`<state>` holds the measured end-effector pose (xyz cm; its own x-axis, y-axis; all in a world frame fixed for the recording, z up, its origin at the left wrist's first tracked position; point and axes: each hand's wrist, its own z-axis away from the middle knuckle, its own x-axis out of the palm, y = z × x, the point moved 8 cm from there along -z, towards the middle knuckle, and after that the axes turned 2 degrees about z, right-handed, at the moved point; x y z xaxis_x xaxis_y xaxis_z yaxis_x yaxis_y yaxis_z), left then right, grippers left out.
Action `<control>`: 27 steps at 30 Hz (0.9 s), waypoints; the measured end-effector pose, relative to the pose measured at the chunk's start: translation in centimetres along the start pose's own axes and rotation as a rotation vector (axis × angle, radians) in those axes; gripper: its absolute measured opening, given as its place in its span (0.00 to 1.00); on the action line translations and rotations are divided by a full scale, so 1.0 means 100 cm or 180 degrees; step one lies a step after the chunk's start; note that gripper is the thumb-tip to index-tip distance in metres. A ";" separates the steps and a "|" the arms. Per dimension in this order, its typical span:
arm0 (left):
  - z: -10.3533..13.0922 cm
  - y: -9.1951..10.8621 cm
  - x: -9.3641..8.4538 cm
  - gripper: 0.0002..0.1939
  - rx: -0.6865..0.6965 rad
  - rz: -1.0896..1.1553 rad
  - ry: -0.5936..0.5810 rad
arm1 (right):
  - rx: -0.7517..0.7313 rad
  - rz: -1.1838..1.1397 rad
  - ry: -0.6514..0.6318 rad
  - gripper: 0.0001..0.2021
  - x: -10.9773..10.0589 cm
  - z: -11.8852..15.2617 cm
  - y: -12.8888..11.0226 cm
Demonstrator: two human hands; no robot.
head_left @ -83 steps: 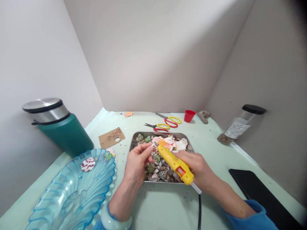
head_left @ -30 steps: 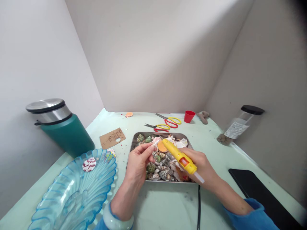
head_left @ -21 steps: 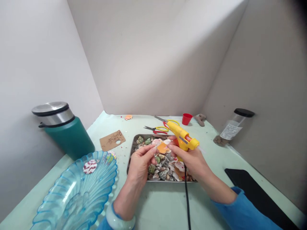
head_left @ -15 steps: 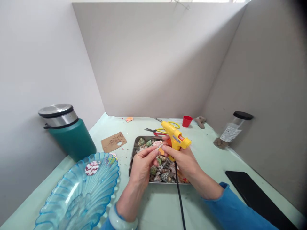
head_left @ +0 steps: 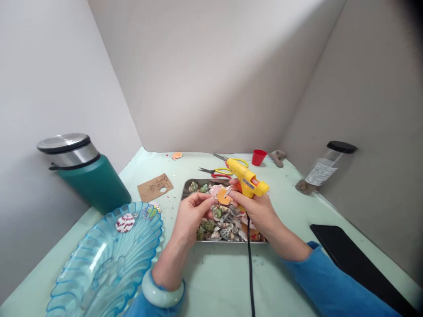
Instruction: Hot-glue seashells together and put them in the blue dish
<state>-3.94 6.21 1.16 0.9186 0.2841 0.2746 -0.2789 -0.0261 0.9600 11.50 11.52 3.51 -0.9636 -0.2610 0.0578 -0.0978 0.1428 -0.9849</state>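
Note:
Over the metal tray point(head_left: 202, 241) of shells, my right hand point(head_left: 259, 213) is closed round a yellow hot glue gun point(head_left: 247, 179), whose black cord hangs down toward me. Its thumb and a finger also pinch a small pale sliver point(head_left: 227, 192), probably a bit of shell. My left hand point(head_left: 190, 215) hovers at the tray's left side, thumb and forefinger pinched together; whatever lies between them is too small to make out. An orange disc-shaped shell point(head_left: 224, 197) shows between the hands. Green and speckled snail shells point(head_left: 226, 233) fill the tray below.
At left stand a blue clear plastic dish point(head_left: 145, 246) holding a striped shell point(head_left: 125, 223), and a teal bottle point(head_left: 95, 185). Brown card point(head_left: 155, 187), scissors point(head_left: 214, 171) and a red cup point(head_left: 258, 157) lie beyond. A jar point(head_left: 320, 169) and black slab point(head_left: 357, 264) are right.
My hands have drawn apart: the left has shifted left, the right slightly right with the glue gun. The pale sliver, earlier between both hands, is now at my right fingertips. The view has tilted down.

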 end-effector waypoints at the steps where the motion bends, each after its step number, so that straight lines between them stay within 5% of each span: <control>1: -0.001 0.003 -0.005 0.11 0.0104 -0.0321 0.0085 | 0.0033 0.0034 0.0024 0.15 -0.004 0.000 0.003; 4: -0.003 0.012 -0.010 0.10 0.0556 -0.1385 0.0192 | 0.0053 -0.0028 0.0135 0.15 -0.015 0.001 0.006; 8: 0.001 0.016 0.015 0.05 0.1161 -0.2425 -0.0287 | 0.0069 0.0007 0.0217 0.15 -0.020 0.004 0.004; 12: 0.005 0.002 0.047 0.06 0.1159 -0.3532 -0.0802 | 0.0134 0.0056 0.0273 0.13 -0.022 0.006 0.003; 16: 0.006 -0.005 0.059 0.06 0.1109 -0.4199 -0.0878 | 0.0158 0.0014 0.0336 0.14 -0.024 0.004 0.005; 20: 0.006 0.008 0.044 0.06 0.1173 -0.3260 -0.0451 | 0.0095 -0.0034 0.0383 0.15 -0.025 0.004 0.005; 27: 0.005 -0.002 0.020 0.11 0.0037 -0.0027 -0.0271 | -0.0155 -0.0101 0.0429 0.13 -0.025 0.008 -0.005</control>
<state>-1.90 6.30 1.54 0.9415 0.2019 0.2697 -0.2682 -0.0353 0.9627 14.19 11.34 3.75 -0.9842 -0.1360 0.1134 -0.1375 0.1836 -0.9733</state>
